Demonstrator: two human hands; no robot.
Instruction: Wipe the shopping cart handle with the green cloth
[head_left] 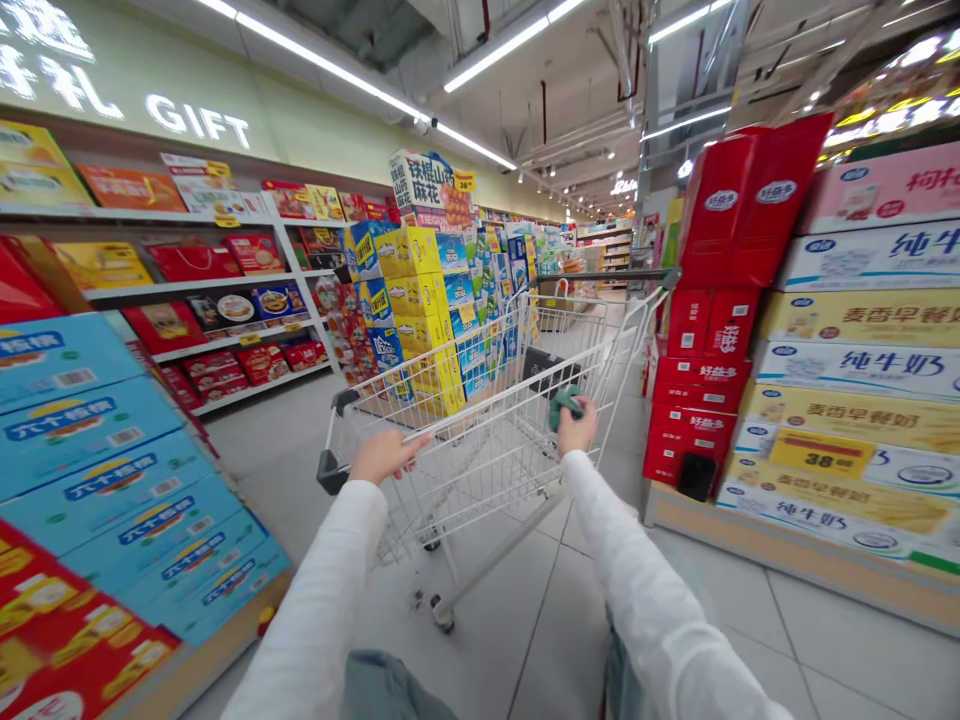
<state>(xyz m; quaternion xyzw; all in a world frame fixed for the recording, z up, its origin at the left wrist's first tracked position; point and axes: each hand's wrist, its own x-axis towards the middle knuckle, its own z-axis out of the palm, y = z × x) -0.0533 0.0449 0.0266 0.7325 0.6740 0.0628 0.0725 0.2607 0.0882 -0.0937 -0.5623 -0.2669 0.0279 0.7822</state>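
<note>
A wire shopping cart (480,420) stands sideways in front of me, its handle (600,276) at the upper right. My left hand (386,457) rests at the near top rail, thumb stretched along it and fingers curled over, so it is closed on the cart. My right hand (577,428) is closed around a small dark green thing (564,405), soft-looking and rounded, at the near side of the basket. Its exact kind does not show. Behind that hand, a dark grey panel (550,370) is seen through the wires. No goods are visible in the basket.
Blue cartons (112,460) are stacked at the left, by gift shelves (225,290). Yellow boxes (420,320) form a display beyond the cart. Milk cartons (847,400) and red boxes (697,400) stand on a low platform (787,555) at right; a black phone-like object (697,477) leans there.
</note>
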